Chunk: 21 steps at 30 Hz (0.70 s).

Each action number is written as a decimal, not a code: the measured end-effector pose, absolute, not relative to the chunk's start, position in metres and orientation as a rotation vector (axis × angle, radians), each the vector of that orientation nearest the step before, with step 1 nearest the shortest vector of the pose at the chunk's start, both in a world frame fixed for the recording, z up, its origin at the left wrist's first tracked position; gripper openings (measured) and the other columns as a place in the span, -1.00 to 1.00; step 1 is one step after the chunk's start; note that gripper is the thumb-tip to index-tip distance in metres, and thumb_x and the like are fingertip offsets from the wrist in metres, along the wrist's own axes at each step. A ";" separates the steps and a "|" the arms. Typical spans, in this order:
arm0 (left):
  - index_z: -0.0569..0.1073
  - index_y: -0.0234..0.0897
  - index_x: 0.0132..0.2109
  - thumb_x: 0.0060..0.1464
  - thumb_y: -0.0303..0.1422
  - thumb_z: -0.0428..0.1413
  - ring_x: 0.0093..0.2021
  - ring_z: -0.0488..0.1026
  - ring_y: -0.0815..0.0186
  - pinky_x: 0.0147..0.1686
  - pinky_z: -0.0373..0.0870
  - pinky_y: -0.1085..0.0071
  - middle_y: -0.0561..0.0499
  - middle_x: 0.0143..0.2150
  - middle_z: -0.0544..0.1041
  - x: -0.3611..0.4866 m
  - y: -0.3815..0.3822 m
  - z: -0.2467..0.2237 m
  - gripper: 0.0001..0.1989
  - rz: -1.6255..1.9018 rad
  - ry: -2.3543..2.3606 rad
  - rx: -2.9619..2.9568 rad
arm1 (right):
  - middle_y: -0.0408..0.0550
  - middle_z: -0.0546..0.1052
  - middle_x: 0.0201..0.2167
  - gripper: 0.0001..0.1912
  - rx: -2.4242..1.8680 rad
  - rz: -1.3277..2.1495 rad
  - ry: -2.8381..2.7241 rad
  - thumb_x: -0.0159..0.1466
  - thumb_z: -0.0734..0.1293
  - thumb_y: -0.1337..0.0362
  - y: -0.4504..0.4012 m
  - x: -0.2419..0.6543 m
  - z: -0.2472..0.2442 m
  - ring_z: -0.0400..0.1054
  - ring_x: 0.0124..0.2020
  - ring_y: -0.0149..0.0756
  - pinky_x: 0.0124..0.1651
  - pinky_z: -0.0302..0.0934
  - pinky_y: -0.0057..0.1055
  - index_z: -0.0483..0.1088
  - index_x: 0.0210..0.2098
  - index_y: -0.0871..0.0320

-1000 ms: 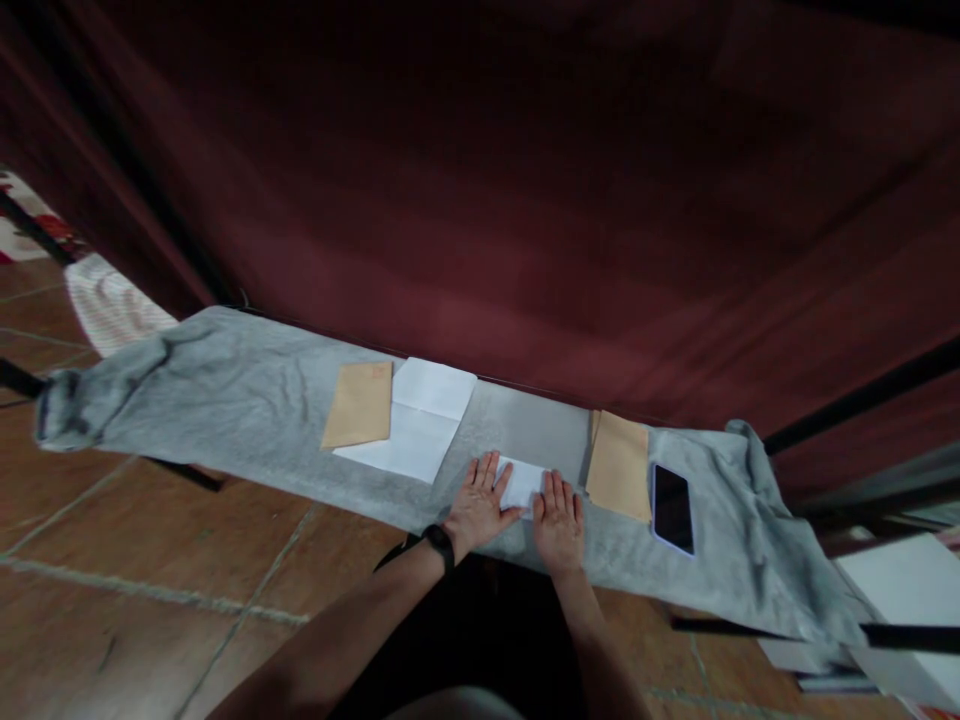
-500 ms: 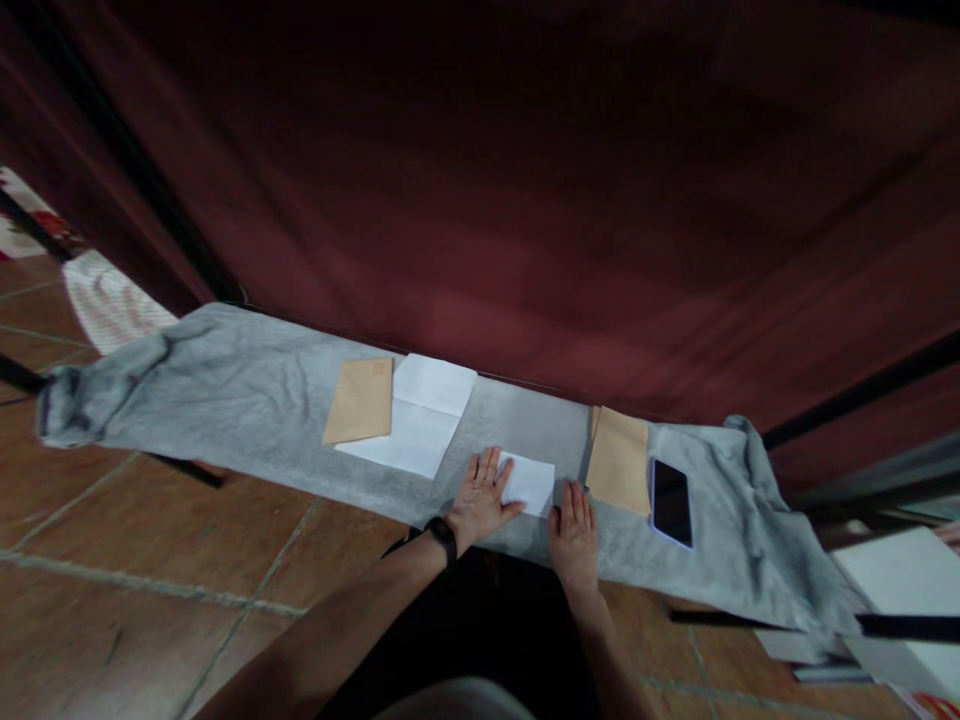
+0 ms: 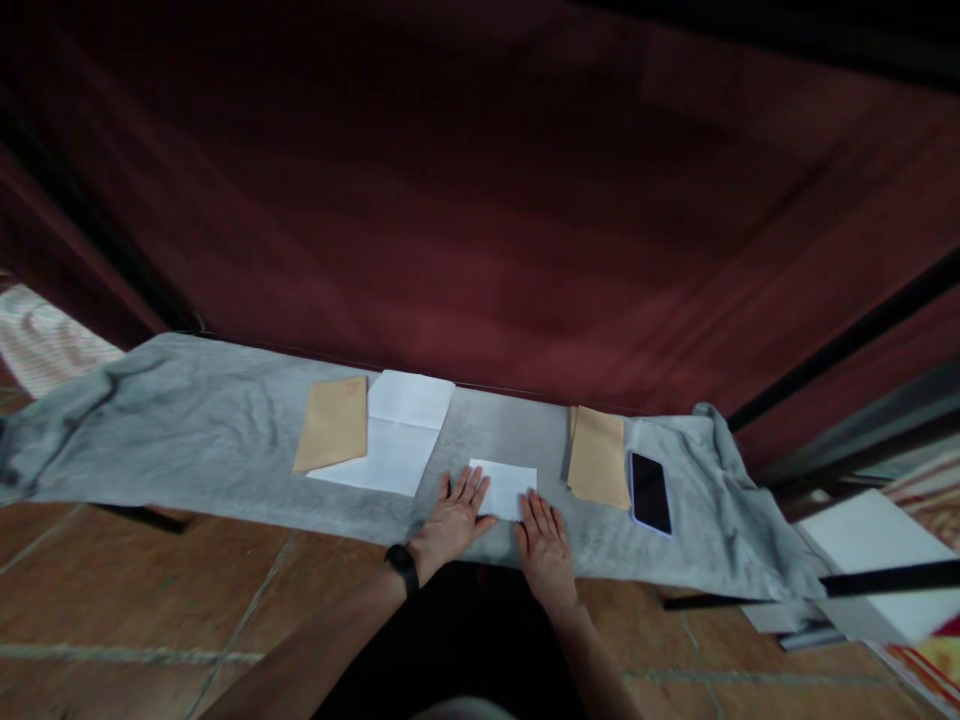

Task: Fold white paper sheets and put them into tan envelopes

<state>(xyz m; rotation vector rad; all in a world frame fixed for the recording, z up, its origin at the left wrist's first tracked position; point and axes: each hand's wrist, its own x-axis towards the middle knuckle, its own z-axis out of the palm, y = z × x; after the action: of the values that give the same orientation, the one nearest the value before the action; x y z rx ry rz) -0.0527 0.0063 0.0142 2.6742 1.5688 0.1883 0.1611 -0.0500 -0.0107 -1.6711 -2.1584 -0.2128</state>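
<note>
A small folded sheet of white paper (image 3: 504, 482) lies flat on the grey cloth in front of me. My left hand (image 3: 452, 520) rests with spread fingers on its left side; a black band (image 3: 403, 568) is round that wrist. At the paper's right edge, my right hand (image 3: 544, 550) lies palm down, fingers stretched out, the fingertips touching its corner. Farther left is a larger white sheet (image 3: 409, 435) with a crease across it, partly under a brown envelope (image 3: 334, 423). Several brown envelopes (image 3: 598, 458) are stacked to the right of my right hand.
A phone (image 3: 650, 493) with a dark screen lies right of the envelope stack. The grey cloth (image 3: 217, 430) covers a long narrow surface against a dark red curtain (image 3: 480, 250). White boards (image 3: 885, 550) stand low at the right, above the brown tiled floor (image 3: 225, 580).
My right hand has moved onto the small paper's right edge. My left hand stays on its left side. The camera view has shifted, so the things on the cloth appear farther left.
</note>
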 end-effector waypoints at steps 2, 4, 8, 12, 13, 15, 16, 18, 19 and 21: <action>0.23 -0.23 0.36 0.33 -0.12 -0.07 0.42 0.09 -0.02 0.32 0.01 -0.14 -0.20 0.41 0.21 -0.060 0.010 0.011 -0.45 0.141 1.538 2.684 | 0.11 0.28 0.34 -0.48 -1.682 -0.214 -2.149 0.48 0.06 0.18 -0.050 0.161 -0.009 0.19 0.32 -0.12 0.34 0.00 -0.10 0.15 0.37 0.19; 0.28 -0.18 0.34 0.32 -0.19 -0.04 0.40 0.14 0.01 0.32 0.08 -0.08 -0.16 0.39 0.25 -0.065 0.015 0.008 -0.50 0.134 1.503 2.697 | 0.10 0.28 0.33 -0.48 -1.688 -0.214 -2.138 0.48 0.07 0.19 -0.050 0.160 -0.009 0.21 0.31 -0.12 0.34 0.01 -0.11 0.15 0.37 0.18; 0.34 -0.13 0.29 0.28 -0.32 0.00 0.37 0.22 0.04 0.30 0.16 -0.02 -0.13 0.35 0.32 -0.068 0.020 0.003 -0.54 0.146 1.479 2.721 | 0.10 0.28 0.34 -0.49 -1.687 -0.230 -2.125 0.47 0.09 0.21 -0.050 0.159 -0.010 0.21 0.31 -0.14 0.35 0.00 -0.11 0.16 0.36 0.18; 0.36 -0.19 0.27 0.23 -0.45 -0.02 0.34 0.26 0.05 0.28 0.20 0.01 -0.17 0.33 0.36 -0.064 0.017 0.000 -0.53 0.130 1.489 2.737 | 0.08 0.29 0.33 -0.50 -1.696 -0.213 -2.096 0.47 0.10 0.19 -0.050 0.157 -0.010 0.20 0.31 -0.15 0.35 -0.01 -0.12 0.18 0.35 0.17; 0.36 -0.22 0.26 0.21 -0.48 -0.03 0.34 0.27 0.06 0.28 0.21 0.02 -0.18 0.32 0.36 -0.063 0.016 0.000 -0.52 0.134 1.488 2.737 | 0.07 0.29 0.33 -0.50 -1.695 -0.204 -2.092 0.47 0.10 0.19 -0.050 0.157 -0.010 0.20 0.31 -0.15 0.35 -0.01 -0.12 0.19 0.35 0.17; 0.38 -0.26 0.24 0.16 -0.55 -0.05 0.32 0.29 0.07 0.26 0.24 0.03 -0.21 0.30 0.39 -0.062 0.015 0.003 -0.49 0.153 1.484 2.729 | 0.06 0.29 0.33 -0.51 -1.692 -0.183 -2.088 0.47 0.11 0.19 -0.050 0.157 -0.008 0.20 0.31 -0.15 0.36 -0.01 -0.12 0.20 0.34 0.15; 0.40 -0.26 0.22 0.13 -0.58 -0.05 0.30 0.31 0.08 0.25 0.25 0.06 -0.20 0.29 0.40 -0.062 0.015 0.007 -0.47 0.169 1.479 2.725 | 0.06 0.29 0.33 -0.51 -1.691 -0.170 -2.085 0.46 0.12 0.20 -0.050 0.157 -0.008 0.20 0.31 -0.15 0.36 0.00 -0.12 0.21 0.34 0.15; 0.43 -0.25 0.18 0.11 -0.60 -0.06 0.26 0.37 0.15 0.22 0.29 0.15 -0.17 0.25 0.45 -0.064 0.014 0.017 -0.48 0.215 1.462 2.718 | 0.06 0.31 0.32 -0.51 -1.679 -0.128 -2.071 0.44 0.14 0.22 -0.049 0.159 -0.006 0.22 0.30 -0.15 0.35 0.03 -0.10 0.23 0.33 0.15; 0.45 -0.23 0.16 0.13 -0.59 -0.06 0.23 0.40 0.18 0.21 0.31 0.20 -0.14 0.22 0.48 -0.066 0.014 0.024 -0.51 0.246 1.452 2.714 | 0.06 0.32 0.31 -0.51 -1.666 -0.093 -2.056 0.42 0.15 0.24 -0.048 0.161 -0.005 0.23 0.30 -0.16 0.34 0.05 -0.09 0.25 0.31 0.15; 0.49 -0.20 0.10 0.21 -0.53 -0.08 0.17 0.44 0.23 0.19 0.32 0.26 -0.09 0.15 0.54 -0.069 0.014 0.038 -0.59 0.325 1.446 2.707 | 0.06 0.39 0.26 -0.53 -1.621 0.019 -1.993 0.39 0.15 0.28 -0.045 0.165 -0.001 0.27 0.27 -0.16 0.31 0.12 -0.08 0.32 0.26 0.15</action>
<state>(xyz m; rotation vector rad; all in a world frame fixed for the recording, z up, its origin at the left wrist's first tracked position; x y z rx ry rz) -0.0691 0.0144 0.0385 2.7067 1.4459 0.3246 0.1654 -0.0450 -0.0010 -1.6215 -1.9930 0.0190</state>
